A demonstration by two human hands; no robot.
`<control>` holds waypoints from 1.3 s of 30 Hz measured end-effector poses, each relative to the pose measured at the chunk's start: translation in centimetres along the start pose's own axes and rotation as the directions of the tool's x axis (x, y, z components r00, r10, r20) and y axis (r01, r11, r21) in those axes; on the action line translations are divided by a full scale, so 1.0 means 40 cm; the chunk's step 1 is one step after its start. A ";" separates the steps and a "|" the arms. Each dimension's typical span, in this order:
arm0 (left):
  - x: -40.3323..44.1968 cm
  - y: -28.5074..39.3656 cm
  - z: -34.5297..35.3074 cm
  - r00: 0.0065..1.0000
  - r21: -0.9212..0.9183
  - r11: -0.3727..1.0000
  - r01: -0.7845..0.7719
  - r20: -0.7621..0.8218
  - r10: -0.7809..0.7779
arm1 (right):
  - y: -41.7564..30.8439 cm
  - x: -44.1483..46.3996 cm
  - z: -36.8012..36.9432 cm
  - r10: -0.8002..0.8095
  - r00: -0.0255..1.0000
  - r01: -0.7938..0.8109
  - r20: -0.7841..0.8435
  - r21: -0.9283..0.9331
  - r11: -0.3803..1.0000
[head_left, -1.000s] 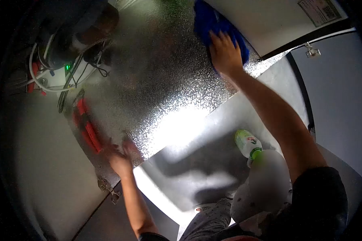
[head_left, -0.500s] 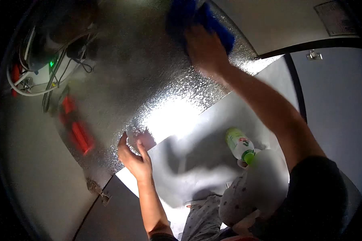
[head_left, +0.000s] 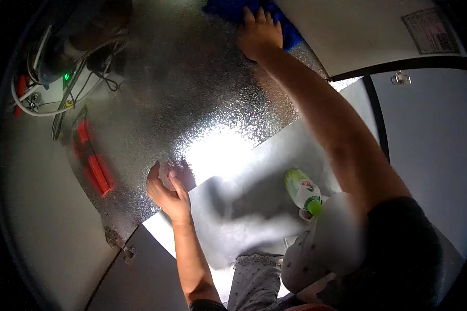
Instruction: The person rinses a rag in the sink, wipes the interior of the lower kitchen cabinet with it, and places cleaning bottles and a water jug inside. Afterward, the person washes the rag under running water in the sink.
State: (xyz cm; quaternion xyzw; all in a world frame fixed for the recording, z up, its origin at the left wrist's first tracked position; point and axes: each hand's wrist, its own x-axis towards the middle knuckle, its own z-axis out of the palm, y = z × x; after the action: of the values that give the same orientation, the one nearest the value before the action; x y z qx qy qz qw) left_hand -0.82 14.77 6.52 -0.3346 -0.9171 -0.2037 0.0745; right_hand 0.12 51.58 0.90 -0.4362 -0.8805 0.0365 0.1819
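Observation:
My right hand (head_left: 261, 36) holds a dark blue cloth (head_left: 294, 37) pressed against the bumpy, silvery metal surface (head_left: 155, 93) near the top of the view. Its fingers lie stretched over the cloth. My left hand (head_left: 170, 193) is open and holds nothing, thumb and fingers apart, close to the front edge of that surface. Whether its fingertips touch the metal, I cannot tell. A green and white bottle (head_left: 301, 189) with a green cap is by my knees, below the edge.
At the upper left are looped cables (head_left: 70, 98) and a small green light (head_left: 66, 76). A red shape (head_left: 98, 173) shows on the metal at left. Pale panels flank the surface, with a latch (head_left: 401, 78) on the right and a metal fitting (head_left: 120, 242) at lower left.
My right hand has slid the cloth a little upward, and its fingers are now stretched further out. My left hand has shifted slightly left, still open.

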 end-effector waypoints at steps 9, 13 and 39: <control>0.009 -0.007 0.040 0.999 -0.048 0.998 -0.041 -0.024 0.040 | 0.019 0.044 0.002 -0.082 0.996 0.082 0.037 -0.011 0.997; 0.038 -0.026 0.063 0.985 -0.005 0.990 -0.138 -0.104 0.137 | -0.047 0.017 -0.021 -0.249 0.952 0.248 0.176 0.028 0.968; 0.102 -0.088 0.101 0.997 0.162 0.987 0.009 -0.077 0.004 | 0.052 -0.129 -0.076 -0.302 0.929 0.299 0.212 0.047 0.953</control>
State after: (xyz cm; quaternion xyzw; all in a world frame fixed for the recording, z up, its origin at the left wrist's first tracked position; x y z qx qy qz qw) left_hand -6.21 16.43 2.85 -0.3179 -0.9275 -0.1411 0.1367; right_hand 5.62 48.56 1.80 -0.2884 -0.9512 0.0620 0.0911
